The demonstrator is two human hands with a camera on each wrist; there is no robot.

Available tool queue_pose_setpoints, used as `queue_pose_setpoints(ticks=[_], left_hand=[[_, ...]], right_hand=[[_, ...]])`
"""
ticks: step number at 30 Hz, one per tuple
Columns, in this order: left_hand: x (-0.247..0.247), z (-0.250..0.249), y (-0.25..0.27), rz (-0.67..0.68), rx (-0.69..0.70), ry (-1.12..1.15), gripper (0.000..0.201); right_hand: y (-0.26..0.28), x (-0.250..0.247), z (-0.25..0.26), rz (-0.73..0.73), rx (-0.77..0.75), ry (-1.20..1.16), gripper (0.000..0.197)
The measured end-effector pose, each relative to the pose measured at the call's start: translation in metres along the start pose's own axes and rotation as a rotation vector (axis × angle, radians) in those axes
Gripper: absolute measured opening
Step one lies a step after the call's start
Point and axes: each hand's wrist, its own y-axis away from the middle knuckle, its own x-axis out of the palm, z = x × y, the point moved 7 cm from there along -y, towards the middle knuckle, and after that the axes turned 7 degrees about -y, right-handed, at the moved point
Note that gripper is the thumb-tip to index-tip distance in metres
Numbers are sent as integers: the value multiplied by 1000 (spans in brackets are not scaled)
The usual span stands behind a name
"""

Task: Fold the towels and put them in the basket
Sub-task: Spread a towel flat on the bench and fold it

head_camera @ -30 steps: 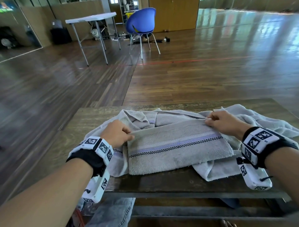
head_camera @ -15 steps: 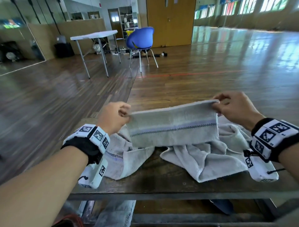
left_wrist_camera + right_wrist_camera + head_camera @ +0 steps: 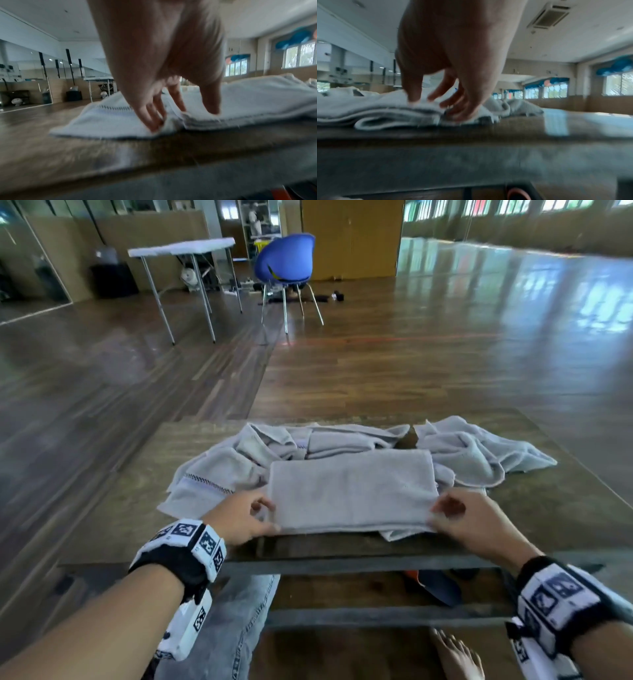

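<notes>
Two hands sat nearest me at the front edge of the wooden table (image 3: 144, 529). My left hand (image 3: 239, 520) pinched the near left corner of the folded grey towel (image 3: 349, 491), thumb on top and fingers curled against the stacked layers. My right hand (image 3: 476, 525) pinched the near right corner the same way; the right wrist view showed its thumb pressing the top layer and its fingers tucked at the edge.

Half a second before, I had held this towel up off the table by its top corners, hanging in the air with its striped band showing. Now it lay flat, doubled over into a tidy rectangle, the band hidden inside the fold. I judged that this fold had just been completed, leaving perhaps one more fold before the towel could go to the basket.

Under and just behind the rectangle lay a crumpled towel with a stitched stripe (image 3: 209, 484), spilling out to the left. Further back and to the right sat another rumpled towel (image 3: 479, 453), apart from the folded one. Those were not yet folded, so most of the task remained. No basket appeared in any view.

Far beyond, across the wooden floor, stood a blue chair (image 3: 286, 258) and a white folding table (image 3: 181, 248).
</notes>
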Motion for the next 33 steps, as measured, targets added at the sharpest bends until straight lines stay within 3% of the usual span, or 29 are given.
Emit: queue_pose_setpoints(ticks=[2, 4, 12, 16, 23, 28, 31, 33], left_hand=[[1, 10, -4, -119, -75, 52, 26], [-2, 13, -5, -210, -141, 84, 18], [1, -2, -6, -219, -178, 17, 39], [-6, -1, 2, -303, -201, 48, 51], [-5, 7, 7, -291, -207, 39, 43], [0, 5, 6, -294, -221, 11, 36], [-5, -3, 7, -363, -221, 0, 24], [-9, -15, 5, -440, -165, -15, 20]], right_hand=[[9, -8, -13, -265, 19, -62, 15], [14, -6, -19, -356, 59, -44, 20], [12, 5, -23, -319, 109, -17, 27], [9, -4, -19, -321, 119, -18, 25], [12, -9, -11, -273, 127, -1, 21], [15, 0, -21, -230, 212, 24, 18], [16, 1, -13, -320, 180, 96, 19], [15, 6, 4, -391, 62, 159, 23]])
